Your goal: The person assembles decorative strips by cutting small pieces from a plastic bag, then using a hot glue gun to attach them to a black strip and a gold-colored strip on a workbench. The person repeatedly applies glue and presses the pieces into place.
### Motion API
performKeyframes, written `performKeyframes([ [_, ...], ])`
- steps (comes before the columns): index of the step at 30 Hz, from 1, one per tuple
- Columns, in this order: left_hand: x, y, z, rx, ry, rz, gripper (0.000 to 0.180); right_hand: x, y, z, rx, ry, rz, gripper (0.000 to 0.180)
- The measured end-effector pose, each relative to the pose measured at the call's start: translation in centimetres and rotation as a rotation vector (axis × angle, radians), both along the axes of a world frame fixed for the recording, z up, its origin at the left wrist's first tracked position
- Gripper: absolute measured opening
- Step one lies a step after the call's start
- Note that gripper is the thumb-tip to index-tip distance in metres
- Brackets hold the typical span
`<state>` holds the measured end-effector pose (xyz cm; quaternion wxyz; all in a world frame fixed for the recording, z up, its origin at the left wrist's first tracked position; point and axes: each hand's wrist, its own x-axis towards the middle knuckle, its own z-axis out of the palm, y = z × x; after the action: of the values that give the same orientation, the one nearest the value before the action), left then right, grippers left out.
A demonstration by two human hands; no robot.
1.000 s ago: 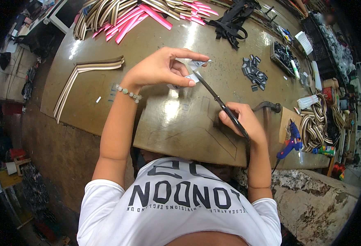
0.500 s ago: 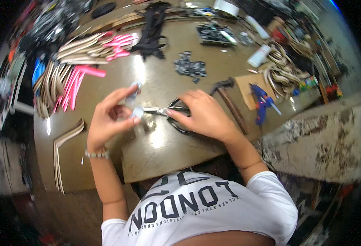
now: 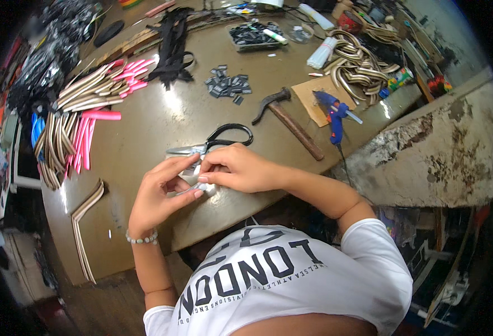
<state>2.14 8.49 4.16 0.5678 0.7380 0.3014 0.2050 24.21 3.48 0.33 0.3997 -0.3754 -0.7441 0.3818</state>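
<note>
1. Both hands meet at the near edge of the worktop. The left hand and the right hand hold together one small pale, shiny piece, perhaps a strip of tape or thin plastic; it is too small to tell surely.

2. The left hand is closed on the piece, with its thumb and fingertips pinching it from the left side. The right hand is also closed on it, pressing it from the right with bent fingers. The piece is between the two hands, just above the worktop or touching it; I cannot tell which.

3. The black-handled scissors lie flat just behind the hands, set down, blades toward the left. I judge from this that the cutting is finished for this piece and the folding or pressing is now in hand.

4. The hammer and the blue glue gun lie untouched to the right, well apart from the hands, so gluing or hammering seems not yet begun on this piece.

5. A heap of small dark metal parts lies farther back, and pink and striped straps are piled at the left. One striped bent strap lies alone near the left forearm. Many straps appear still waiting, so I judge that much work is left.
</note>
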Motion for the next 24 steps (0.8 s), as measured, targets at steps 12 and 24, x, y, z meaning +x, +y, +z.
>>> performKeyframes([
  [12,-5.1,-0.5,-2.3,-0.254,-0.068,0.396,0.048,8.6,5.6,5.6,0.462,-0.876,-0.904,0.029],
  [24,-4.0,-2.5,-4.0,-0.065,-0.229,0.577,0.039,2.8,-2.4,0.9,0.18,-0.936,-0.309,0.033],
])
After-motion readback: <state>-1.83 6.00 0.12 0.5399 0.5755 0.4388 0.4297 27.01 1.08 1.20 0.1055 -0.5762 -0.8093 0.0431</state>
